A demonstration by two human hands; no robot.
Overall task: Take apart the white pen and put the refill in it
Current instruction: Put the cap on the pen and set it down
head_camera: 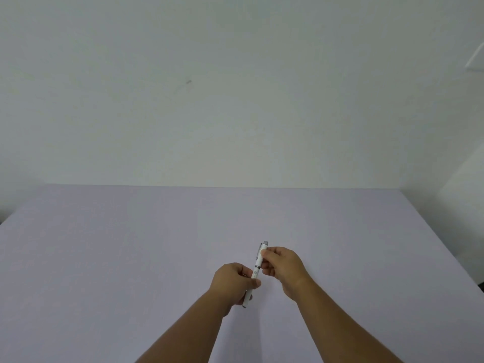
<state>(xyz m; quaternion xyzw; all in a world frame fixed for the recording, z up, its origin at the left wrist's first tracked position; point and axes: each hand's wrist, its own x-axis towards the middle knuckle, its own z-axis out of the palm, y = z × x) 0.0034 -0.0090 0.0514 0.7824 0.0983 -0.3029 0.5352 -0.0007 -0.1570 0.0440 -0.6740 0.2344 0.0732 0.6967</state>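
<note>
One white pen (257,268) is held above the pale lilac surface (104,258) by two hands: the left hand (235,282) wraps its lower barrel, the right hand (281,265) pinches its upper end.

Pale lilac table (104,258), seemingly with nothing lying on it.
</note>
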